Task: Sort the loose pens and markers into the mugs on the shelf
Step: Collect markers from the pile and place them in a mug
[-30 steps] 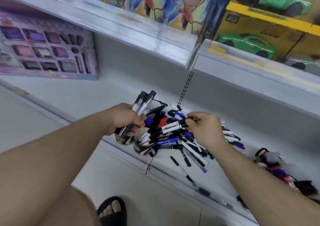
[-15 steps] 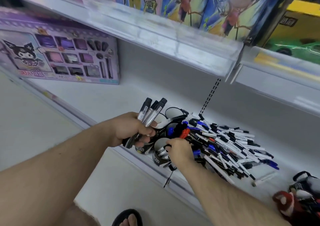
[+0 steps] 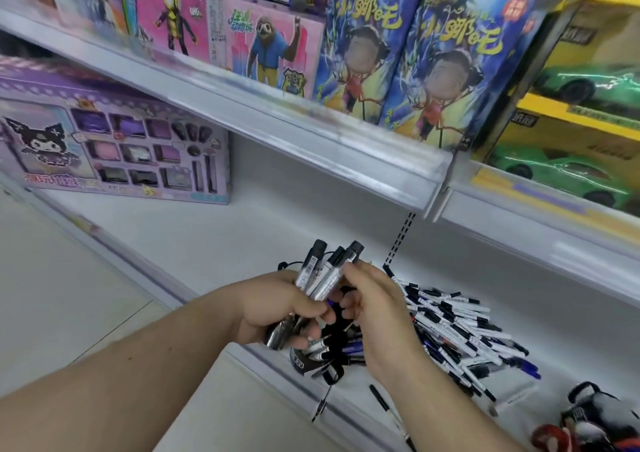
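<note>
My left hand (image 3: 277, 308) grips a bundle of silver markers with black caps (image 3: 325, 271), which stick up above its fingers. My right hand (image 3: 372, 308) is right beside it, fingertips touching the bundle's upper part near the caps. Below both hands a dark mug (image 3: 304, 361) with pens in it stands at the shelf's front edge; other mugs are hidden behind the hands. A heap of loose black, white and blue pens (image 3: 460, 327) spreads over the white shelf (image 3: 242, 237) to the right.
A purple toy make-up box (image 3: 114, 140) stands at the shelf's left. The upper shelf rail (image 3: 311, 129) overhangs, with toy boxes above. Plush toys (image 3: 595, 420) lie at the lower right. A single black pen (image 3: 381, 398) lies near the shelf's front lip.
My right hand has left the mugs and pen heap and come up against the marker bundle in my left hand. The view has tilted upward.
</note>
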A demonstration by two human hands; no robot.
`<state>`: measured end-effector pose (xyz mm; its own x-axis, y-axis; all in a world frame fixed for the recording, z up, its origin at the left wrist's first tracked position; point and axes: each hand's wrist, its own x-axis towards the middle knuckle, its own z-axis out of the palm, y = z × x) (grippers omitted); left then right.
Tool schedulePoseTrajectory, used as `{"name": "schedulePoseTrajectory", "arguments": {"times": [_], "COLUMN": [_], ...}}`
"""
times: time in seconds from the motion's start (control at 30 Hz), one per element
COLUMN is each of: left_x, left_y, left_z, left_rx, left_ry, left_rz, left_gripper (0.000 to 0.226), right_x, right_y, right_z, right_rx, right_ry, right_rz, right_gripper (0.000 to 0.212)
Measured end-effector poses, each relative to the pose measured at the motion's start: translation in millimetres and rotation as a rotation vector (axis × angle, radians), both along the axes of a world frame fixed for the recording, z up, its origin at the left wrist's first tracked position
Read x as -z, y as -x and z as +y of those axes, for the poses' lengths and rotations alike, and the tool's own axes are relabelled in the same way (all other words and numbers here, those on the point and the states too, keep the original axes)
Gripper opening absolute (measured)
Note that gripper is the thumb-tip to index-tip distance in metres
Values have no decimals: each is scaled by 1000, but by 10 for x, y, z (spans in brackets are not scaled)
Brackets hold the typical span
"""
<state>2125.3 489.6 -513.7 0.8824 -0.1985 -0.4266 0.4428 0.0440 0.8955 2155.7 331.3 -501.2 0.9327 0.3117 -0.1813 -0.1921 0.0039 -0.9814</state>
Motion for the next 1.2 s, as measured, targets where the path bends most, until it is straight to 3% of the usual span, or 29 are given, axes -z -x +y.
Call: {"name": "schedulePoseTrajectory", "arguments": {"times": [0.13, 0.33, 0.47, 0.6, 0.63, 0.8, 0.97, 1.07, 1.13, 1.2], "left_x": [-94, -176, -214, -186, -184, -147, -87, -138, -203, -250], "left_y": [25, 10, -35, -47, -42, -15, 4, 4, -32, -67], "left_z": [-155, -218, -331, -500, -546, -712, -773, -751, -699, -654], "left_rx": [27, -111, -249, -205, -207, -257, -392, -546, -667, -720], "left_ry": [-17, -55, -103, -79, -19, 74, 211, 353, 482, 547], "left_rz": [31, 25, -13, -16, -39, -158, -117, -24, 19, -15], "left_gripper": [14, 16, 27, 85, 88, 65, 47, 40, 41, 45], "right_x": [-69, -255, -267, -243, -244, -100, 9, -45, -62, -54], "right_y": [149, 33, 196, 323, 343, 340, 301, 319, 344, 369], "right_z": [12, -262, -394, -359, -334, -211, -163, -168, -211, -233], "right_rx": [56, 433, 294, 118, 62, -159, -188, -226, -95, 70], "right_ry": [153, -198, -122, 1, 43, 450, 613, 571, 383, 192], "right_rz": [-15, 99, 68, 1, -31, -267, -403, -381, -332, -259], "right_gripper": [26, 21, 23, 16, 24, 61, 73, 80, 77, 61]}}
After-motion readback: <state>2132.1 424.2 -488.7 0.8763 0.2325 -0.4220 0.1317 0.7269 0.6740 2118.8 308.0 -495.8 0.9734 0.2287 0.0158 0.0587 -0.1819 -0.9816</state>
